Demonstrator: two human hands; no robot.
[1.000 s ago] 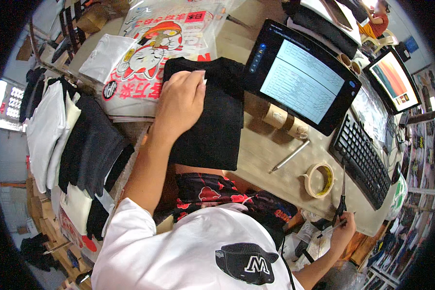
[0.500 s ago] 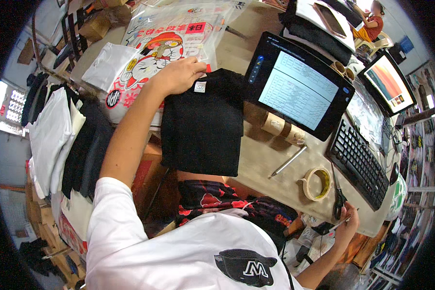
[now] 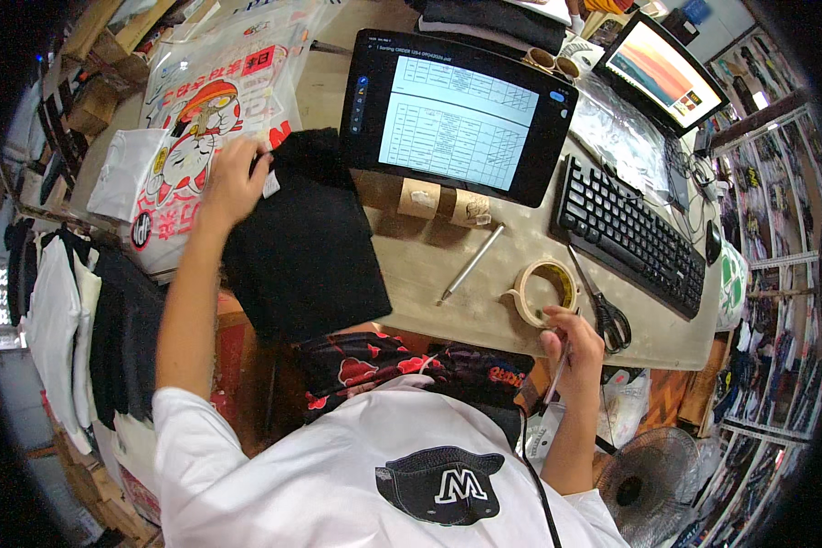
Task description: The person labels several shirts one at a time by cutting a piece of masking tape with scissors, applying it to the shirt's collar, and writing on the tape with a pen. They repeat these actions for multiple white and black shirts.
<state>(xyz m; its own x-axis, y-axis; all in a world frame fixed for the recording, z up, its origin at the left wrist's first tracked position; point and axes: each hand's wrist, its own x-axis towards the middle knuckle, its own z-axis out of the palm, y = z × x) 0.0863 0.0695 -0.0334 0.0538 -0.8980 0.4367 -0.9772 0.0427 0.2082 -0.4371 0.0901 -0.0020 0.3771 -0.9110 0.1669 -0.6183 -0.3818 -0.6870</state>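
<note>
A folded black T-shirt [image 3: 306, 260] lies at the table's front edge, with a small white tag [image 3: 271, 185] near its collar. My left hand [image 3: 233, 183] is closed at the collar beside the tag, its fingertips pinching the cloth. My right hand [image 3: 575, 352] is closed around a thin pen-like stick [image 3: 555, 373] that points down past the table edge. Its thumb and forefinger are at the near rim of a roll of masking tape [image 3: 564, 279]; whether they grip the roll is hard to tell.
A tablet [image 3: 457, 123] leans on a cardboard tube [image 3: 443, 201]. A silver stylus [image 3: 470, 265], black scissors [image 3: 609, 320] and a keyboard [image 3: 630, 237] lie on the table. Printed plastic bags [image 3: 210, 100] and a folded white shirt [image 3: 128, 173] are left. A fan [image 3: 644, 479] stands below right.
My right hand has come up from below the table edge to the tape roll, still with the thin stick. The black shirt has tilted, and my left hand stays at its collar. The view has turned.
</note>
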